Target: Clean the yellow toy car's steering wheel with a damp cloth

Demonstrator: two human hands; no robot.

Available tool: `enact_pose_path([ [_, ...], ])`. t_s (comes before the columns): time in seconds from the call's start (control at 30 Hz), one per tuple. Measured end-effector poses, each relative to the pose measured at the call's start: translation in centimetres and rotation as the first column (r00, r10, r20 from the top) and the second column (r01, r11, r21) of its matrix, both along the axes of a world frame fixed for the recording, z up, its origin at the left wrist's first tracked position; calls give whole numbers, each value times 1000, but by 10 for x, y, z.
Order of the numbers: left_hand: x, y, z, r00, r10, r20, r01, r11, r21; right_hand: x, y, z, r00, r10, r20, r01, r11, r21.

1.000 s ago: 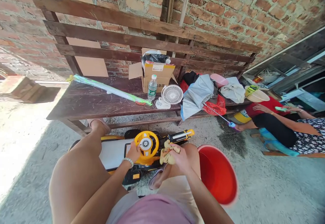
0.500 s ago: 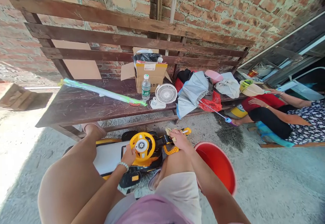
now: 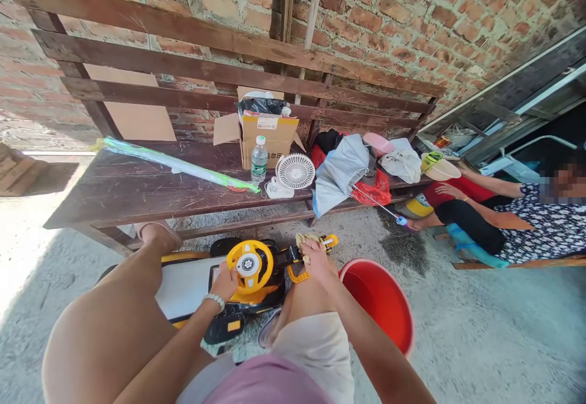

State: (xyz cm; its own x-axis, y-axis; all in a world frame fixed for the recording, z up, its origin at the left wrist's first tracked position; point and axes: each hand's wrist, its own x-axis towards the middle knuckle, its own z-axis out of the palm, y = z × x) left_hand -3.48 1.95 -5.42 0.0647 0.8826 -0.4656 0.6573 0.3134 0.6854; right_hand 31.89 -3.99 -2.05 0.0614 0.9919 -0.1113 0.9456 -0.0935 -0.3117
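A yellow-and-black ride-on toy vehicle [image 3: 183, 288] with a white seat stands on the ground between my legs. My left hand [image 3: 223, 285] is closed around the left rim of its yellow steering wheel [image 3: 268, 257]. On the toy's front arm, my right hand [image 3: 317, 257] presses a pale yellow cloth [image 3: 302, 240], fingers closed over it. The arm's yellow tip [image 3: 330, 242] sticks out just past the cloth. My right fingers partly hide the black joint of the arm.
A red bucket [image 3: 398, 306] stands right of my knee. Ahead, a wooden bench [image 3: 114, 190] carries a cardboard box [image 3: 270, 138], water bottle [image 3: 259, 160], white fan [image 3: 295, 172] and open silver umbrella [image 3: 341, 166]. Another person [image 3: 540, 221] sits at the right.
My right hand and the cloth have shifted slightly along the toy's front arm. The view has turned a little right, so the scene sits further left. My left hand stays on the wheel.
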Motion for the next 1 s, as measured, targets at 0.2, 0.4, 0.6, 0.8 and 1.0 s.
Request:
enact_pose_path([
  [0.2,-5,-1,0,1000,-13,-7,13,1000,0,1,-2,10,998,60,-36,-62,995,-73],
  [0.4,-4,-2,-1,1000,-17,13,17,999,41,41,18,55,968,-100,232,166,944,-284],
  [0.6,-2,-3,2,1000,22,-4,-22,999,-47,49,65,82,965,-1,264,117,898,-425],
  [0.8,1,-4,0,997,69,42,-66,996,-54,4,113,70,991,38,129,44,818,-574],
  [1.0,-1,-6,-9,998,39,42,-37,998,-47,17,105,61,990,-54,130,109,879,-464],
])
